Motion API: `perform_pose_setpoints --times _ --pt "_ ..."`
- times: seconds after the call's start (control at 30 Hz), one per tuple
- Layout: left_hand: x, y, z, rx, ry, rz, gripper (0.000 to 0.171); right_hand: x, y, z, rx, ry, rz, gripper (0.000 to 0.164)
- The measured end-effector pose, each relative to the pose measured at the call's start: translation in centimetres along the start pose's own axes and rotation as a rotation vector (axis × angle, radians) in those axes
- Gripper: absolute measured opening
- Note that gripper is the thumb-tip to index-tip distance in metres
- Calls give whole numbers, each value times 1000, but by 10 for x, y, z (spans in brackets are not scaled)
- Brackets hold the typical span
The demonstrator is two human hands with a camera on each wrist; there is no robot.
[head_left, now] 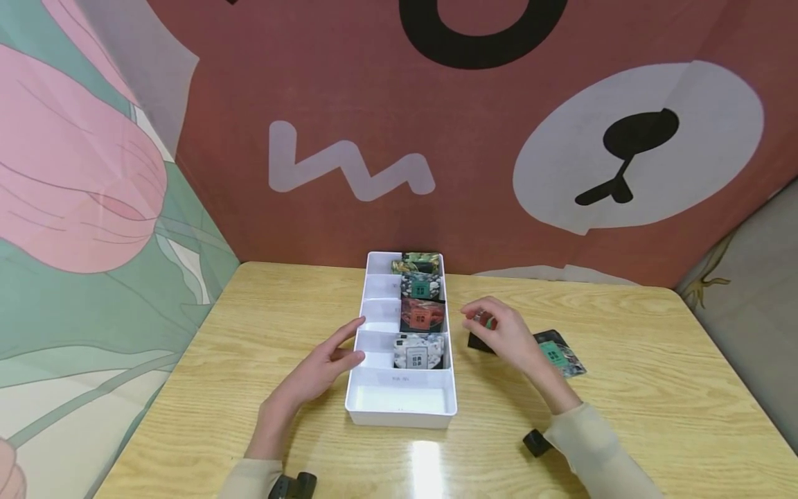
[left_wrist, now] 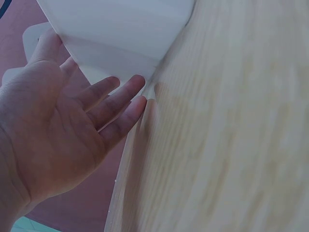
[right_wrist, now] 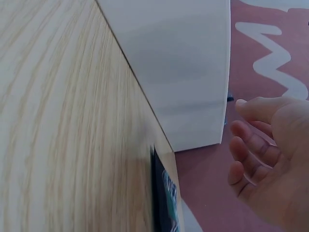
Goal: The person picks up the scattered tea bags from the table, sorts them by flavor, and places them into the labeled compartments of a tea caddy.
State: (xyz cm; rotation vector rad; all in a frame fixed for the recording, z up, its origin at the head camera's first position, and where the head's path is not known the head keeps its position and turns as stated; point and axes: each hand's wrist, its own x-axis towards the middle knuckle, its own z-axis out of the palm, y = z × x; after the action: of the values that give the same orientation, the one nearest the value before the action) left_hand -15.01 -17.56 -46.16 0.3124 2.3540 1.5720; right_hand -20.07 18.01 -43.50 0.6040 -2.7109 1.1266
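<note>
A long white compartment box [head_left: 401, 418] stands on the table, with small printed sachets in its compartments. One sachet has a red label [head_left: 420, 317], another a white label [head_left: 416, 355], another a green label [head_left: 421, 287]. My left hand [head_left: 318, 374] rests against the box's left side, its fingers extended; fingertips touch the white wall [left_wrist: 120, 43] in the left wrist view. To the right of the box my right hand [head_left: 503, 334] hovers with loosely bent fingers, holding nothing in the right wrist view. Beneath it lies a dark sachet [head_left: 479, 343], partly hidden, with red and green showing through the fingers.
A black sachet with a green label [head_left: 557, 353] lies on the wooden table [head_left: 648, 374] right of my right hand. Behind the table hangs a printed cloth [head_left: 349, 83]. The nearest box compartment [head_left: 402, 398] has a bare floor.
</note>
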Motion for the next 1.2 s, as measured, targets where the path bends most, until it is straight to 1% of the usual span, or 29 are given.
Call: perform_pose_setpoints --times 0.33,0.7,0.9,1.03,1.2 --pt "0 0 0 3 2 -5 61 -3 16 -8 -28 -31 35 19" --pt "0 0 0 3 2 -1 61 -7 45 -18 -78 -68 124 27" --pt "1 -1 0 11 -1 -3 63 -6 57 -20 -115 -95 155 36" --pt "1 -2 0 5 -1 3 64 -6 64 -21 -124 -131 177 42" --pt "0 -2 0 11 6 1 62 -6 70 -22 -140 -166 194 46"
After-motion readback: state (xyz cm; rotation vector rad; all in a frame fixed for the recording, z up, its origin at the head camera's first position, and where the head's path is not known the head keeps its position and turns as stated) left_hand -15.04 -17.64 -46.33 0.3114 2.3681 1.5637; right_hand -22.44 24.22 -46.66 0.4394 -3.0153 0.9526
